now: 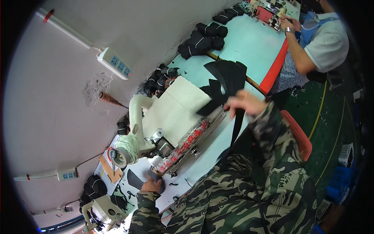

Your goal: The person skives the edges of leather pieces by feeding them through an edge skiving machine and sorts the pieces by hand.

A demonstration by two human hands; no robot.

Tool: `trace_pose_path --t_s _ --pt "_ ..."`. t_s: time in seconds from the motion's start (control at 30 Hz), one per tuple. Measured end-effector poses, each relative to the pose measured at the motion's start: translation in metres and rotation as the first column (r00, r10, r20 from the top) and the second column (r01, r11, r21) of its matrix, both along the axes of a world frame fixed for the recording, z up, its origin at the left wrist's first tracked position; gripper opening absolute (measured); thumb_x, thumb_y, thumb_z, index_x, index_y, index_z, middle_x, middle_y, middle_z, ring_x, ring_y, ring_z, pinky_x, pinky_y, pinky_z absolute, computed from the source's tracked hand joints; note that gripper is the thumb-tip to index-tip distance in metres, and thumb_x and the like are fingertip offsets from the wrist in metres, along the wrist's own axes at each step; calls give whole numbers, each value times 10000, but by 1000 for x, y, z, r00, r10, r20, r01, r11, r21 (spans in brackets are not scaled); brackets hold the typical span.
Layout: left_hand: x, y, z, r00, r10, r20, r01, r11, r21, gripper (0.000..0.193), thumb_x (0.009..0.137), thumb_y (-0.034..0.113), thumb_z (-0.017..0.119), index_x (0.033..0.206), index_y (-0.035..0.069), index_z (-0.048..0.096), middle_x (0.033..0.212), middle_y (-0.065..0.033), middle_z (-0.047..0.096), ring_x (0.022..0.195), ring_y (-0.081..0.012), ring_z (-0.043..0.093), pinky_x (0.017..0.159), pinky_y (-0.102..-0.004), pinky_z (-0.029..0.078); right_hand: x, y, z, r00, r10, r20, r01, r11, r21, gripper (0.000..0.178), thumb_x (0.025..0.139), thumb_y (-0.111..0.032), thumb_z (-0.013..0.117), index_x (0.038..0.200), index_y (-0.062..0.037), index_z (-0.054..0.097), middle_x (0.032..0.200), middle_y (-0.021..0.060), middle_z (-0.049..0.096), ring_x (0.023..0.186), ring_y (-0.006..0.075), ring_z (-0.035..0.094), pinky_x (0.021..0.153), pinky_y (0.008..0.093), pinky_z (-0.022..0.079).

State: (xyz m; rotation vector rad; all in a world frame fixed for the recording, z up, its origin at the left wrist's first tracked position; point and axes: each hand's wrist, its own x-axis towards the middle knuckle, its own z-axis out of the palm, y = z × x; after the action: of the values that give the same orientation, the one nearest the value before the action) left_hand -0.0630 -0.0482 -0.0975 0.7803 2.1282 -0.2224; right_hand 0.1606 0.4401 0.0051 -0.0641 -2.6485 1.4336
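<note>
My left hand (151, 186) rests on the table at the sewing machine's near end. Its thumb and fingers are apart and touch a dark fabric piece (135, 180). My right hand (246, 103) is raised beyond the machine bed, its fingers bent and smeared by motion. Beside it, black fabric pieces (230, 76) lie over the far end of the table. A long black strip (237, 126) runs down from under this hand toward my lap; whether the fingers grip it is unclear. The white sewing machine (177, 101) stands between my hands, with red patterned padding (185, 142) along its side.
Bundles of black cloth (200, 41) line the wall. A co-worker (325, 46) works at another machine (269, 13) at the far right. A red plastic basket (298, 134) stands by my right arm. At lower left sits another sewing machine (103, 212).
</note>
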Motion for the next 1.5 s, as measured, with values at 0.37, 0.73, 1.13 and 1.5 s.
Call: trace_pose_path --t_s 0.37,0.73,1.13,1.5 --pt "16 -19 -40 804 470 -364 -332 863 380 510 637 279 680 1000 -14 474 880 -233 614 826 -389 601 757 -450 469 -54 82 -67 721 -595 -354 690 568 449 179 810 -205 512 904 -92 612 705 154 601 674 336 590 610 387 456" --pt "8 -39 -50 643 690 -331 -559 719 413 504 614 265 762 983 31 510 804 -167 625 757 -349 603 698 -429 470 2 -6 -137 853 -518 -53 458 697 552 494 660 -119 594 1145 -44 534 1211 142 496 1209 290 400 1004 457 292" --pt "10 -38 -43 634 689 -352 -517 716 470 364 684 198 708 931 14 513 807 -200 607 787 -372 587 694 -446 444 4 65 -133 588 -691 420 790 379 -482 764 709 42 478 1399 -58 166 1274 187 465 795 231 652 499 272 489" --pt "-63 47 114 534 346 771 -717 669 196 169 862 179 537 914 18 547 632 -46 548 485 -111 515 416 -241 392 -32 -106 -35 904 -344 254 410 533 -740 251 832 -39 519 1069 38 552 807 80 624 683 113 580 635 245 479"
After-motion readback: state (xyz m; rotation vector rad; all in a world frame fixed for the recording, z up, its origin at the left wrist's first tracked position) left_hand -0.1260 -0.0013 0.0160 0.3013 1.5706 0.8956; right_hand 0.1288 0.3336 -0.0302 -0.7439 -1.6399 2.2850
